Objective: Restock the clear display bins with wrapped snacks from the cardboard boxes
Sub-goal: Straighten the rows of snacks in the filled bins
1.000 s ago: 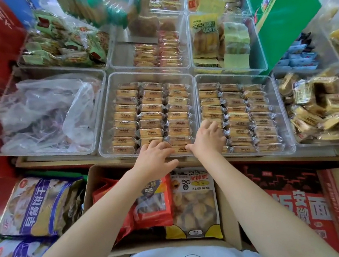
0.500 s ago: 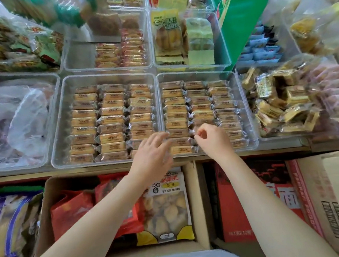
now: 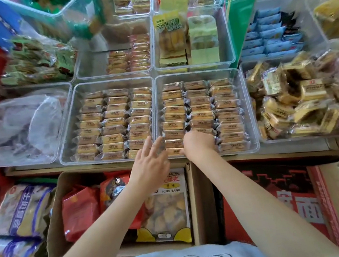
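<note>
Two clear display bins sit side by side on the shelf, the left bin (image 3: 68,128) and the right bin (image 3: 247,107), each packed with three neat rows of tan wrapped snacks (image 3: 199,105). My right hand (image 3: 198,144) rests curled on the front snacks of the right bin's middle row, fingers hidden among the wrappers. My left hand (image 3: 151,163) hovers at the front rims between the two bins, fingers spread and holding nothing. Below the shelf an open cardboard box (image 3: 56,225) holds red and yellow snack bags.
A bin with a crumpled plastic bag (image 3: 24,126) stands at left, and a bin of loosely piled yellow snacks (image 3: 294,99) at right. Further bins fill the back rows beside a green carton (image 3: 241,11). Purple biscuit bags (image 3: 22,210) and a red carton (image 3: 281,195) lie below.
Both hands have shifted right, from the left bin's front edge to the right bin. My left hand has opened and spread its fingers; the right hand has settled onto the front snacks.
</note>
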The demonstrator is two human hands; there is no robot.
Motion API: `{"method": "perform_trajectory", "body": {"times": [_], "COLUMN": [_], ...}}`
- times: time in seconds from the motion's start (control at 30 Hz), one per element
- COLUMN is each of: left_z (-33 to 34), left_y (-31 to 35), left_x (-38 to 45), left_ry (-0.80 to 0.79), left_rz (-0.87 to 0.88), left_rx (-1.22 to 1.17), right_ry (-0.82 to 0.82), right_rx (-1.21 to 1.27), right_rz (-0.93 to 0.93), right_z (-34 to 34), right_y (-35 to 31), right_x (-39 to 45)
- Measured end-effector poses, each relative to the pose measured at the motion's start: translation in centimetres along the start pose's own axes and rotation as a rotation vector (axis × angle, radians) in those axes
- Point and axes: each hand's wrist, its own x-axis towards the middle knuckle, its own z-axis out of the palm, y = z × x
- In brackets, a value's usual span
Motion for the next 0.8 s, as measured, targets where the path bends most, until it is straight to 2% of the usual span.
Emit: {"method": "perform_trajectory", "body": {"times": [0.2,0.43,0.63,0.8], "left_z": [0.6,0.4,-0.2,-1.0], "left_y": [-0.2,-1.1,-0.9,-0.4], "left_x": [-0.7,-1.2,-0.3,0.9], "left_ry": [-0.001,0.011,-0.036,-0.029], "left_rz": [-0.036,-0.007,0.047,0.025], "left_rx": [-0.051,-0.138,-0.028,0.02], "right_ry": [-0.083,-0.075,-0.043,-0.065], "right_rx": [0.209,0.438,0.404,0.359], "right_rz": [0.017,-0.066,-0.063,-0.01], "right_z": [0.5,0.9,1.0,1.4], "right_y": [1.2,3.2,2.4,1.7], "right_x": [0.7,-0.2,0.1,0.6]}}
